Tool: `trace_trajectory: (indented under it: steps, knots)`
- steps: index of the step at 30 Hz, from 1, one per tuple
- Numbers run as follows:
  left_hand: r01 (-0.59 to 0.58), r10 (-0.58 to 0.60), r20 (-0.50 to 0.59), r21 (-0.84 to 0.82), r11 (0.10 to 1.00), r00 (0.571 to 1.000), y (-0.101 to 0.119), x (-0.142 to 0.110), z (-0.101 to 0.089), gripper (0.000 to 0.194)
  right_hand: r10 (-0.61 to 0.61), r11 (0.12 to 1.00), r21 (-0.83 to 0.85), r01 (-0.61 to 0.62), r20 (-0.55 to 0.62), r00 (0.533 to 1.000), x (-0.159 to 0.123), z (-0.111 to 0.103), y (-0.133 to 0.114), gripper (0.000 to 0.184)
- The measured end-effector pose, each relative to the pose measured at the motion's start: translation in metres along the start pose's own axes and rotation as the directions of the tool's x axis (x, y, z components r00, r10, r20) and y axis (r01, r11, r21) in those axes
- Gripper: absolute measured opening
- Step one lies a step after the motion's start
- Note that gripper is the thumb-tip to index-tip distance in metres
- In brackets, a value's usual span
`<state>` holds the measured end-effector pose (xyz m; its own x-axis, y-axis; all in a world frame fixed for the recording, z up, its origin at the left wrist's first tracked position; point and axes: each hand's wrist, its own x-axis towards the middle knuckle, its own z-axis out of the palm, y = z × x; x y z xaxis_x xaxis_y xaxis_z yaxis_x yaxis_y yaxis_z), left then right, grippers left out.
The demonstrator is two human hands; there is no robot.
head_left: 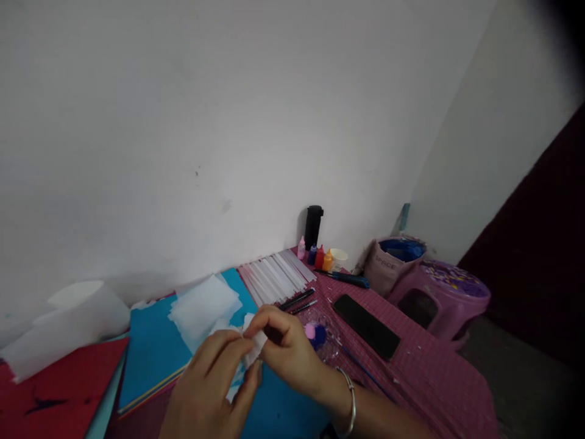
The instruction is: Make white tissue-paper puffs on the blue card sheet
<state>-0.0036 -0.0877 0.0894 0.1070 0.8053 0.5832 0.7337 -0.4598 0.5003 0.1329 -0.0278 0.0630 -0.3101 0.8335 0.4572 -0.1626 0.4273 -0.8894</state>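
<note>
Both hands meet over the blue sheets at the front of the table, with a small piece of white tissue paper (255, 349) between them. My left hand (212, 381) has its thumb and fingers closed on the paper from the left. From the right, my right hand (286, 347) pinches the paper's upper edge between thumb and finger; a bangle circles that wrist. Just behind the hands, a stack of white tissue squares (203, 308) lies on the blue sheet (153, 341). The fingers hide part of the held paper.
A tissue roll (91, 311) and red sheet (59, 390) lie left. Behind are white strips (276, 277), small paint bottles (320, 257), a black flask (313, 225) and a cutter (345, 278). Rightward are a paint palette (326, 347), a brush (368, 373), a phone (366, 326) and a stool (443, 292).
</note>
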Motion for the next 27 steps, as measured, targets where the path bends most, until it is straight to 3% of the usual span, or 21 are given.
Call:
trace_trajectory:
  steps: [3, 9, 13, 15, 18, 22, 24, 27]
  knots:
    - [0.067, -0.067, 0.027, -0.007, 0.998, 0.997, -0.004, 0.001, 0.001, 0.012, 0.104, 0.993, 0.062, -0.105, 0.024, 0.994, 0.000, 0.002, 0.001, 0.002]
    - [0.301, -0.282, 0.142, -0.147, 0.942, 0.949, -0.014, 0.008, 0.005, 0.020, 0.241, 0.940, 0.221, -0.261, 0.115, 0.964, 0.002, 0.002, 0.006, 0.024]
    - [0.384, -0.352, 0.164, -0.252, 0.888, 0.922, -0.016, 0.012, 0.007, 0.011, 0.275, 0.915, 0.271, -0.298, 0.120, 0.954, 0.003, -0.001, 0.004, 0.030]
    - [0.435, -0.393, 0.189, -0.384, 0.814, 0.900, -0.017, 0.012, 0.007, 0.012, 0.284, 0.908, 0.287, -0.305, 0.115, 0.952, 0.003, -0.002, 0.004, 0.032]
    - [0.525, -0.443, 0.293, -0.584, 0.619, 0.847, -0.019, 0.012, 0.008, 0.014, 0.298, 0.888, 0.323, -0.327, 0.136, 0.945, 0.003, -0.004, 0.006, 0.033]
    - [0.619, -0.460, 0.443, -0.693, 0.368, 0.769, -0.017, 0.013, 0.014, 0.020, 0.273, 0.899, 0.314, -0.306, 0.147, 0.951, 0.001, -0.004, 0.008, 0.028]
    - [0.637, -0.465, 0.466, -0.692, 0.339, 0.753, -0.015, 0.014, 0.017, 0.022, 0.260, 0.912, 0.285, -0.295, 0.157, 0.953, 0.000, -0.003, 0.009, 0.025]
    - [0.634, -0.465, 0.451, -0.668, 0.390, 0.761, -0.015, 0.015, 0.019, 0.022, 0.234, 0.931, 0.251, -0.266, 0.149, 0.961, -0.001, -0.003, 0.008, 0.023]
